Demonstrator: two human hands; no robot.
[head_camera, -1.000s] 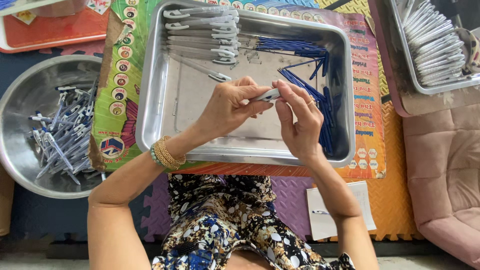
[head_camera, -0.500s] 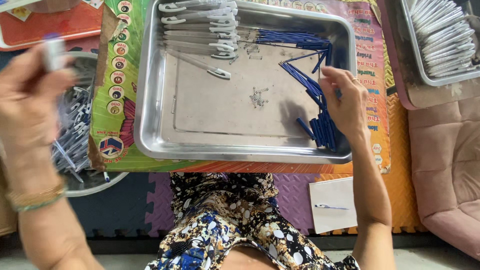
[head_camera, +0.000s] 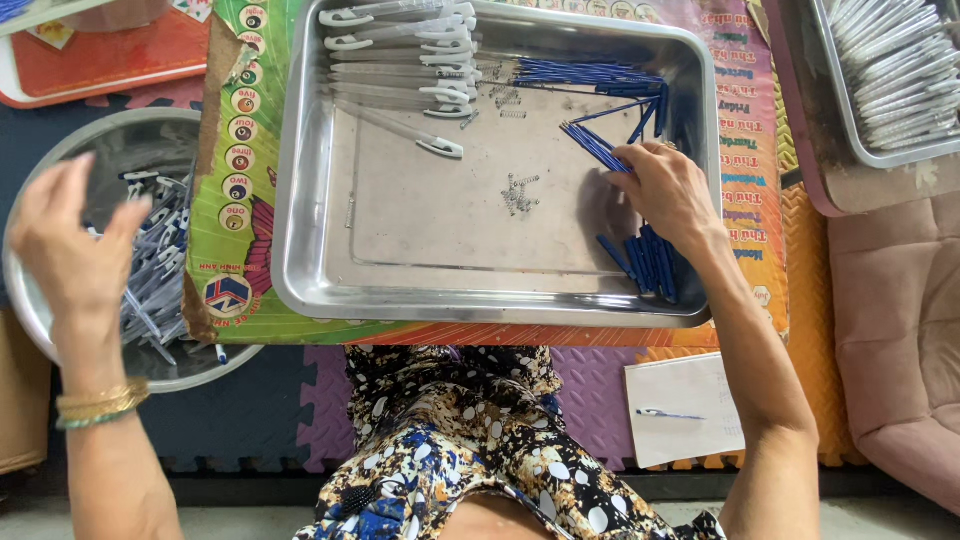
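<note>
A steel tray (head_camera: 310, 200) lies in front of me. Inside it are white pen barrels (head_camera: 400, 50) at the top left, blue refills (head_camera: 590, 75) at the right and small metal springs (head_camera: 520, 192) in the middle. My right hand (head_camera: 665, 190) rests on the blue refills, fingers curled over them. My left hand (head_camera: 70, 240) hovers with fingers spread over a round steel bowl (head_camera: 60, 160) that holds several finished pens (head_camera: 150, 290). Nothing shows in the left hand.
Under the tray lies a colourful printed board (head_camera: 235, 160). A second tray of white pens (head_camera: 890, 70) stands at the top right. A notepad with a pen (head_camera: 680, 410) lies by my right arm. A pink cushion (head_camera: 900, 330) is at the right.
One second ago both hands worked on a pen over the tray. The left hand then carried it to the bowl and now is spread with nothing in it; the right hand went to the refills.
</note>
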